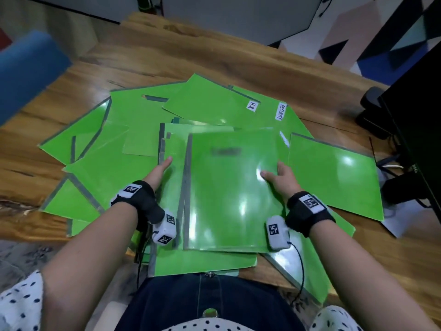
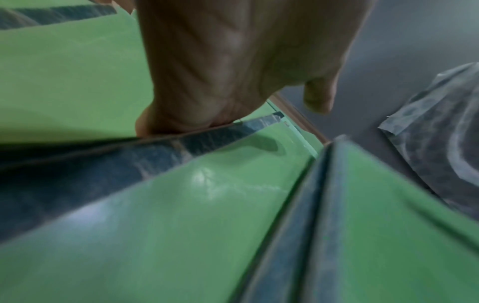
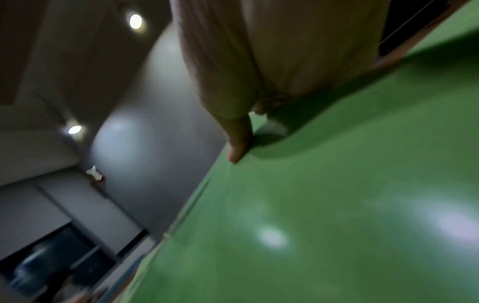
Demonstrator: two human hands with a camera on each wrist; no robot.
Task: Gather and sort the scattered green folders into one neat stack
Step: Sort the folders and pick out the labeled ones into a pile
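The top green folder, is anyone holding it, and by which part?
Yes. The right hand grips the top green folder at its right edge, thumb on top. The left hand holds the left edge, grip unclear.

Wooden counter (image 1: 100, 75) with dark knots in the grain, blurred blue chair back (image 1: 26, 68) at far left, black Dell monitor (image 1: 415, 130) at right edge, black cables (image 1: 391, 163) beside its base, geometric patterned wall (image 1: 372, 39) beyond
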